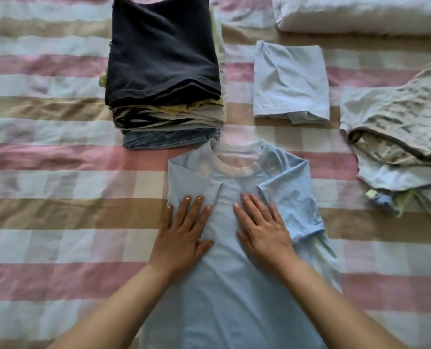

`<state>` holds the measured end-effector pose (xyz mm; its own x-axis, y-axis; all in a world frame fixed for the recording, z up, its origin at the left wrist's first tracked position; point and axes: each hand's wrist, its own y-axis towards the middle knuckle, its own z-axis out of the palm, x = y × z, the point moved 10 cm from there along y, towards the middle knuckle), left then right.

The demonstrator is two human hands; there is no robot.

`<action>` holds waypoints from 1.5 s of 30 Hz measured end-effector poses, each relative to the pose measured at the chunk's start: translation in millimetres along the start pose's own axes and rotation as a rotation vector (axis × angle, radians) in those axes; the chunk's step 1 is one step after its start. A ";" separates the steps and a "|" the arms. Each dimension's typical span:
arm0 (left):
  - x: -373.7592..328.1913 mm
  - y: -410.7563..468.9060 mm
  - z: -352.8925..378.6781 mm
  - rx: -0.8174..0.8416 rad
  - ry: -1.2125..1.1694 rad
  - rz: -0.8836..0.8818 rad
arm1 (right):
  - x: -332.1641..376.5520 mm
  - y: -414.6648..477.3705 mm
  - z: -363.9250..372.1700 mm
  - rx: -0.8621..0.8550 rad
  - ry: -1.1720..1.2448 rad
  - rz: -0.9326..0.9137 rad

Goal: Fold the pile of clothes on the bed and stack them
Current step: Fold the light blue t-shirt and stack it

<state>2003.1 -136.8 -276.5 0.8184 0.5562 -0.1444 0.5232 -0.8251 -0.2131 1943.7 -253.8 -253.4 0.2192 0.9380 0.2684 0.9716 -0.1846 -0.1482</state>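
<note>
A light blue T-shirt lies flat on the bed in front of me, collar away from me, both sleeves folded inward. My left hand presses flat on its left side over the folded sleeve. My right hand lies flat on the chest just right of centre, fingers straight. Behind the shirt stands a stack of folded clothes with a dark grey piece on top. A folded pale blue garment lies alone to the right of the stack.
The bed has a checked cover in pink, tan and white. Unfolded pale, patterned clothes lie heaped at the right edge. A white pillow sits at the top right.
</note>
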 end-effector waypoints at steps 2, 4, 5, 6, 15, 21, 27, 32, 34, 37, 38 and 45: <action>7.1 2.4 -7.0 -0.024 -0.065 -0.045 | -6.5 -4.1 -9.2 -0.081 -0.010 -0.041; 34.3 16.0 -24.6 -0.115 -0.232 -0.209 | -28.6 3.0 -42.9 -0.325 0.030 -0.011; 53.9 25.2 -30.9 -0.165 -0.317 -0.327 | -50.4 9.1 -59.8 -0.419 0.070 0.082; 74.0 34.6 -35.5 -0.202 -0.397 -0.444 | -76.0 17.4 -71.8 -0.453 0.114 0.204; 132.9 108.2 -47.7 0.050 -0.705 -0.497 | -170.4 82.2 -52.1 0.187 0.340 0.457; 127.9 119.4 -73.4 -0.002 -0.446 -0.391 | -169.5 101.2 -55.5 0.224 0.093 0.329; 139.5 104.4 -78.9 -0.123 -0.695 -0.517 | -169.9 101.5 -71.2 0.074 0.321 0.341; 118.1 57.4 -119.9 -0.416 -0.711 -0.353 | -150.5 57.1 -109.0 -0.189 0.343 0.281; 102.6 27.7 -130.4 -0.461 -0.606 -0.266 | -135.1 26.6 -122.2 -0.261 0.308 0.200; 78.2 -23.1 -129.7 -0.455 -0.526 -0.170 | -108.4 -32.1 -131.6 -0.346 0.232 0.115; 69.5 -40.8 -127.8 -0.455 -0.522 -0.140 | -100.3 -52.1 -130.6 -0.360 0.225 0.096; 26.7 -143.3 -55.9 -0.314 -0.493 -0.199 | -67.7 -171.3 -65.4 -0.346 0.140 0.096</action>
<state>1963.2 -9.2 -195.8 0.5306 0.6211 -0.5768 0.7611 -0.6486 0.0018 1768.2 -304.9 -184.0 0.2971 0.8671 0.3998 0.9138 -0.3796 0.1443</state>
